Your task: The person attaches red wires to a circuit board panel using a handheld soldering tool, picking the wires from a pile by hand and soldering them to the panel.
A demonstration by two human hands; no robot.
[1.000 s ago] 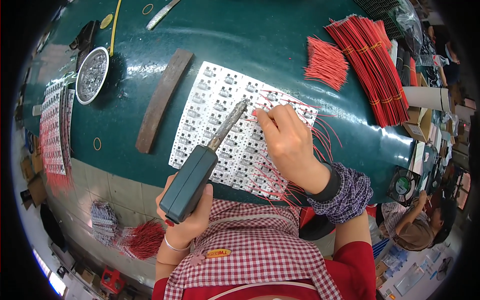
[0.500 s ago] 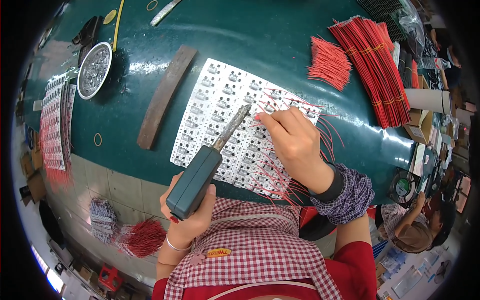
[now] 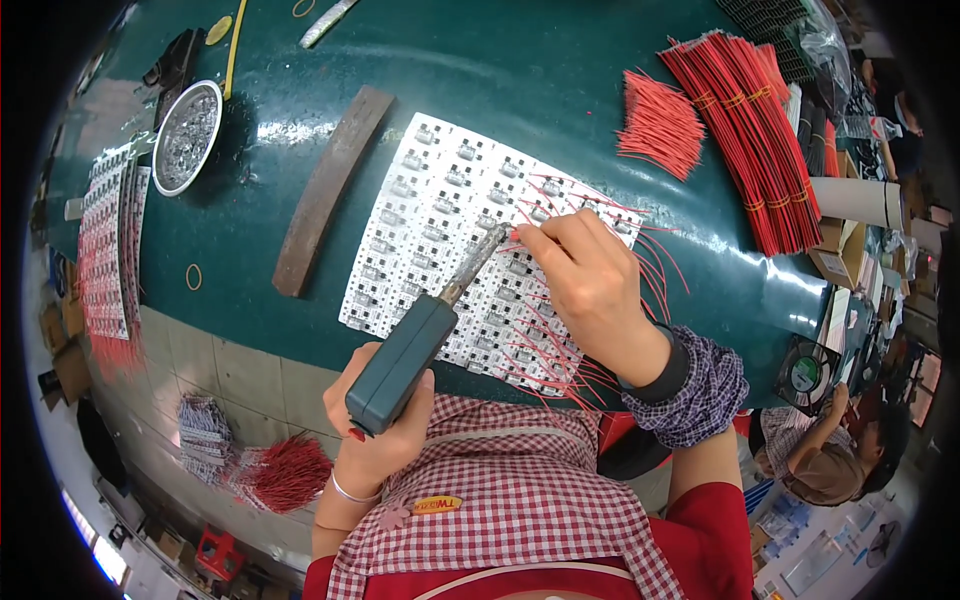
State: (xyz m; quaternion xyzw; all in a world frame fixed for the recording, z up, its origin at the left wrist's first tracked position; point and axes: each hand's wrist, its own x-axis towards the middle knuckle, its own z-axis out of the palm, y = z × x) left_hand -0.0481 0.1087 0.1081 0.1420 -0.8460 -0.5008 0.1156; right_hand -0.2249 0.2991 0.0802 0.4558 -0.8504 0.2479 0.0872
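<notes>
Since earlier: soldering iron (image 3: pixel 420 335) tip edged toward 3 o'clock | right hand (image 3: pixel 590 285) pinches red wire (image 3: pixel 522 236) on white circuit panel (image 3: pixel 450 230), table centre | left hand (image 3: pixel 375 440) fist-closed round iron | advice: steady wire, brief tip contact | wire bundles (image 3: pixel 750 120) at 2 o'clock.

At your 11 o'clock, a round metal dish (image 3: pixel 187 136) of grey bits sits on the green table (image 3: pixel 520 70). A long brown bar (image 3: pixel 330 187) lies tilted at 10 o'clock. Bundled red wires (image 3: pixel 755 125) lie at 2 o'clock, short red wire pieces (image 3: pixel 660 125) just beside them. A rubber band (image 3: pixel 194 277) lies at 9 o'clock.
</notes>
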